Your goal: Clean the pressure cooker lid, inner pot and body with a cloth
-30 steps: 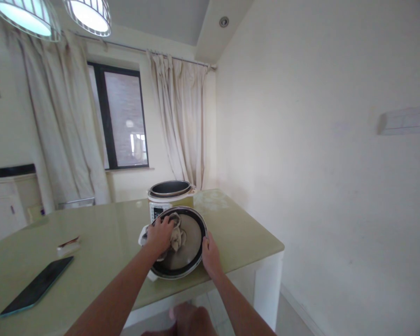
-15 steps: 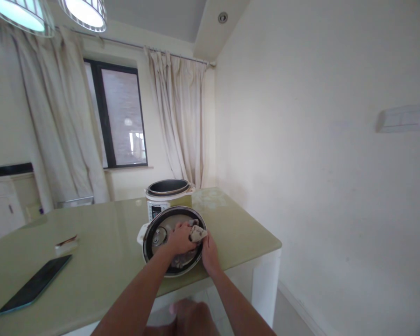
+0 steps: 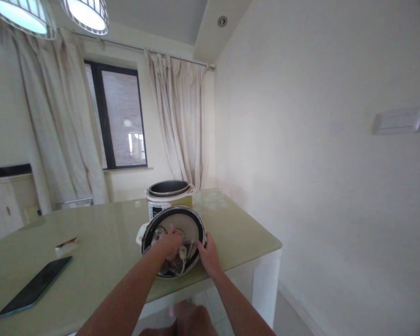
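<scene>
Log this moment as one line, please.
left hand: on cloth, against lid | right hand: holding lid's edge | pot: uncovered, on table behind lid

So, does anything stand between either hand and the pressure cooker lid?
A crumpled cloth pokes out at the left hand, over the pressure cooker lid; how far it reaches underneath is hidden. Nothing visible separates the right hand from the lid.

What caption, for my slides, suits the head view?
Left grip holds a cloth against the lid; right grip clasps its rim.
</scene>
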Action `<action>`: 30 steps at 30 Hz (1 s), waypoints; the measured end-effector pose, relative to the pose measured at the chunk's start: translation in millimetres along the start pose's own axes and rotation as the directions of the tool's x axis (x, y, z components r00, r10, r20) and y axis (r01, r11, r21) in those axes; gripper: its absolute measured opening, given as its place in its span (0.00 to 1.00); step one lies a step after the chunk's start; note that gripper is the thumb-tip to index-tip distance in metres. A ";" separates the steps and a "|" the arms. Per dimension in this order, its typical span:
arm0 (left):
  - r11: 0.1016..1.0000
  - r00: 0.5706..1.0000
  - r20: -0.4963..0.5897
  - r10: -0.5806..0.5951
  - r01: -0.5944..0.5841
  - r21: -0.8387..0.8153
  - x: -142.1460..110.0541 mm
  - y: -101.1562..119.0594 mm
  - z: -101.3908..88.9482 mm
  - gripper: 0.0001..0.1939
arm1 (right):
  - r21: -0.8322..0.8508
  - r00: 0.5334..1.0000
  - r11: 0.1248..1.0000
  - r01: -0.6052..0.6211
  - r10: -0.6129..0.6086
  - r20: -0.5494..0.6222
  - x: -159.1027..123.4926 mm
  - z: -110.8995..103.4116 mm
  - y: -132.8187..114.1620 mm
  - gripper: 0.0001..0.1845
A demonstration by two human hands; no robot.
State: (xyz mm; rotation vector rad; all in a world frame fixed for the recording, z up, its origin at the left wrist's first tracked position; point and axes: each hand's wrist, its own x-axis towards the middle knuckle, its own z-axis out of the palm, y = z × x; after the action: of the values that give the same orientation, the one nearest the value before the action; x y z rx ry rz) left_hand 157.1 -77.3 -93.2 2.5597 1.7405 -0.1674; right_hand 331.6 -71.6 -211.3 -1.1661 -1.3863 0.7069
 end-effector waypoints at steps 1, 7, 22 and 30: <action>1.000 1.000 0.002 -0.011 0.011 0.017 -2.5 -1.8 -0.7 0.29 | -0.001 1.000 1.000 0.012 -0.012 0.014 0.1 0.2 -0.1 0.23; 0.989 0.985 -0.099 -0.141 0.145 0.035 -16.6 -15.9 -1.8 0.36 | -0.015 0.998 0.998 0.054 -0.053 0.025 1.2 2.7 6.4 0.24; 0.964 0.943 -0.255 -0.213 0.160 -0.213 11.5 44.4 20.4 0.29 | 0.030 0.998 0.999 0.028 -0.030 0.063 -0.4 -1.1 6.0 0.34; 0.985 0.991 -0.096 -0.089 0.073 -0.157 -13.6 6.3 16.2 0.28 | 0.079 0.991 0.997 0.019 -0.029 0.130 -1.7 -2.9 -1.4 0.33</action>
State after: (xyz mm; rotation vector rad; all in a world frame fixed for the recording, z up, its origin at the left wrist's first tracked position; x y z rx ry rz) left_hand 156.9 -93.8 -107.9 2.4304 1.8154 0.0937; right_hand 333.7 -74.2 -210.1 -1.0552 -1.4664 0.8252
